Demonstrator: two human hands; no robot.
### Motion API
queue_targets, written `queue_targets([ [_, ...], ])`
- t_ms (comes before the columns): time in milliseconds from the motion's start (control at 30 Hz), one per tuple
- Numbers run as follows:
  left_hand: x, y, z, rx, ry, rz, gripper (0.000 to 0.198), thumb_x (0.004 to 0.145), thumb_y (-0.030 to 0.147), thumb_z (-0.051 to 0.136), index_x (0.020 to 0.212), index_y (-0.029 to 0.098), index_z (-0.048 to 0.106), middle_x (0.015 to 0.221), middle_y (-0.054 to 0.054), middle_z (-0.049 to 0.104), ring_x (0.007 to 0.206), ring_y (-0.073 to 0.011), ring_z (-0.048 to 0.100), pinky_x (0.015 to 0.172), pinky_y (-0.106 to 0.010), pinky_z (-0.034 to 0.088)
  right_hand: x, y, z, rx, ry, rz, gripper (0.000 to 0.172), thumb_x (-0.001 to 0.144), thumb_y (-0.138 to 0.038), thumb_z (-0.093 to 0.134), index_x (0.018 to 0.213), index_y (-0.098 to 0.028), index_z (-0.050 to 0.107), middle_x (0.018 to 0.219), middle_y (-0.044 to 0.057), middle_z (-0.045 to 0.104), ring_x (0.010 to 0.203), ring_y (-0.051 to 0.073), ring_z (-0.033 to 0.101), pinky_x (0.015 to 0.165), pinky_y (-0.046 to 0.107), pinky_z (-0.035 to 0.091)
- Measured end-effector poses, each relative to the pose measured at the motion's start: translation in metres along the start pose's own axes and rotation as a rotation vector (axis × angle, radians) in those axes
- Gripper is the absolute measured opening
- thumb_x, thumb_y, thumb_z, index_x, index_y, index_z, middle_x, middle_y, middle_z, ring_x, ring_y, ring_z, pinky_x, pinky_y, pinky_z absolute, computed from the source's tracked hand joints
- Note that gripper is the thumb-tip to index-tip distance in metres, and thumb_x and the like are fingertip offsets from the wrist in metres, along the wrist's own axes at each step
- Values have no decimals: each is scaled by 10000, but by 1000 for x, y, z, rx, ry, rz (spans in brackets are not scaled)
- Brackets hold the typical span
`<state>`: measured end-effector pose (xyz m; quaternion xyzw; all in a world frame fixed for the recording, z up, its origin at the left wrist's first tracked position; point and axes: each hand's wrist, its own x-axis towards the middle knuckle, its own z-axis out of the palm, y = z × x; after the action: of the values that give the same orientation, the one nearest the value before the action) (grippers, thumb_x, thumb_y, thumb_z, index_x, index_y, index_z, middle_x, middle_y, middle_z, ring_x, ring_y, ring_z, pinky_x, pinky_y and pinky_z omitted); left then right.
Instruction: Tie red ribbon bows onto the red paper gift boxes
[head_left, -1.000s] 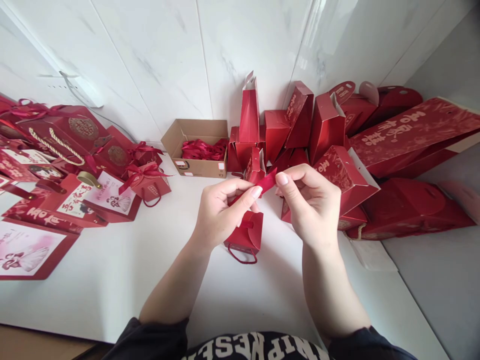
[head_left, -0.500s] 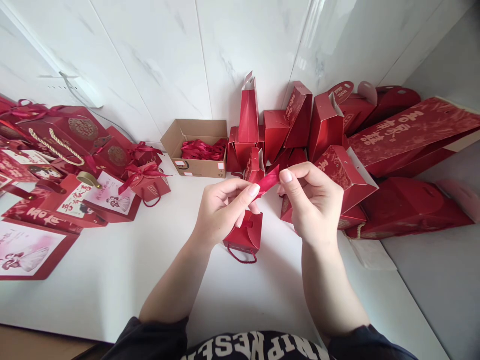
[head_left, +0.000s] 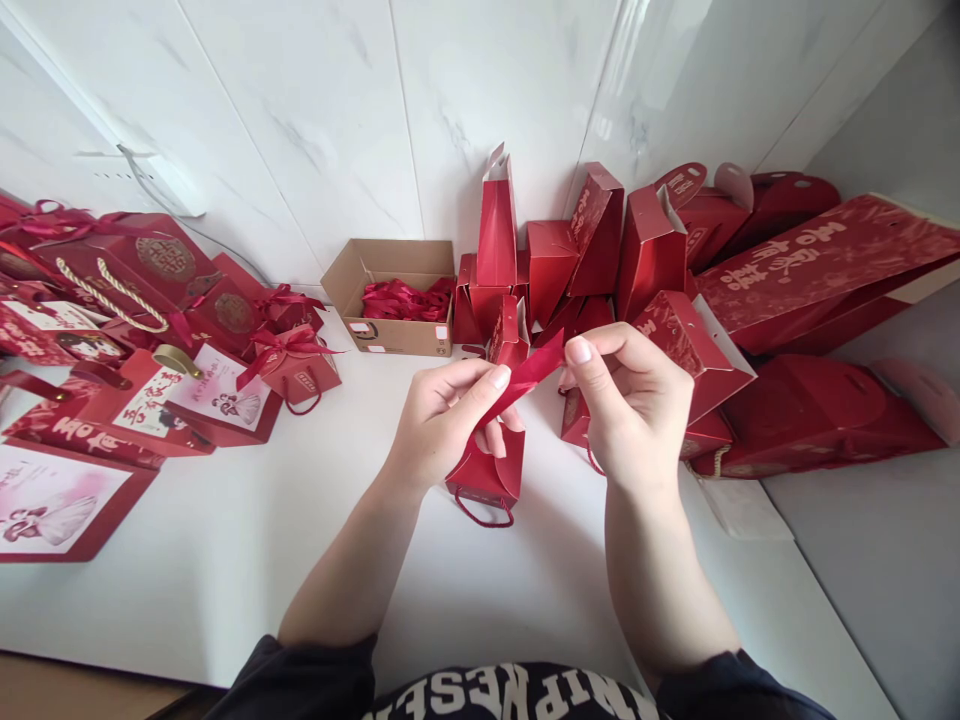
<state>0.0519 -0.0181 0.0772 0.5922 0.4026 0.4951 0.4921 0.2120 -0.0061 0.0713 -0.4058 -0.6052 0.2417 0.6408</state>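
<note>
A red satin ribbon (head_left: 531,372) is stretched between my two hands at the centre. My left hand (head_left: 447,420) pinches it between thumb and fingers, and part of it passes over those fingers. At its right end, the thumb and forefinger of my right hand (head_left: 631,405) grip the ribbon. Below and partly behind my left hand, a small red gift box (head_left: 496,474) with a red cord handle stands on the white table (head_left: 337,560). My left fingers hide its upper left part.
A cardboard box (head_left: 405,338) holding red ribbons stands at the back. Red gift boxes, several with bows or printed cards, crowd the left, near a small bow-tied box (head_left: 306,375). More red boxes (head_left: 817,415) fill the right side and back. A tiled wall rises behind.
My right hand has shifted slightly right, and more ribbon shows between my hands. The ribbon now runs lower over my left fingers.
</note>
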Motion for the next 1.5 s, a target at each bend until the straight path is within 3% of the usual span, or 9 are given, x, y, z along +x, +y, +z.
queue_targets([
  [467,-1,-1,-1,-62,-20,-46,265,925,345,587,773,145,672,642,3,676,466,-82,619,460,-182,505,1,3,-2,21,40,-32,209,912,-294,627,730,-191,636,671,2,586,614,137,525,584,292,433],
  [833,-1,-1,-1,-37,-40,0,221,891,355,634,828,152,692,642,3,676,466,-94,629,446,-188,521,1,3,-2,13,32,-9,215,909,-314,631,732,-191,640,675,4,589,604,136,527,577,293,431],
  [1033,-1,-2,0,-17,6,28,179,876,322,658,843,152,703,630,6,677,458,-89,625,439,-179,531,2,5,-2,15,29,2,233,920,-341,615,741,-195,645,677,3,587,612,136,529,589,291,429],
  [1167,0,-3,0,-14,38,40,173,874,317,660,844,153,707,635,5,683,468,-90,631,452,-179,533,3,5,-4,55,-96,21,277,947,-394,563,775,-203,667,693,10,597,651,144,544,602,289,433],
  [1300,1,-6,2,-12,54,24,171,866,326,671,869,163,719,706,-18,732,559,-118,689,528,-195,565,0,5,-2,97,-260,82,247,883,-389,661,723,-201,646,711,8,601,646,138,534,594,283,441],
  [1500,3,-3,-4,1,-62,-51,185,878,335,658,843,168,729,685,-19,734,667,-132,708,636,-214,574,0,7,3,160,-145,48,185,877,-291,683,718,-202,650,731,2,622,652,130,565,604,280,461],
])
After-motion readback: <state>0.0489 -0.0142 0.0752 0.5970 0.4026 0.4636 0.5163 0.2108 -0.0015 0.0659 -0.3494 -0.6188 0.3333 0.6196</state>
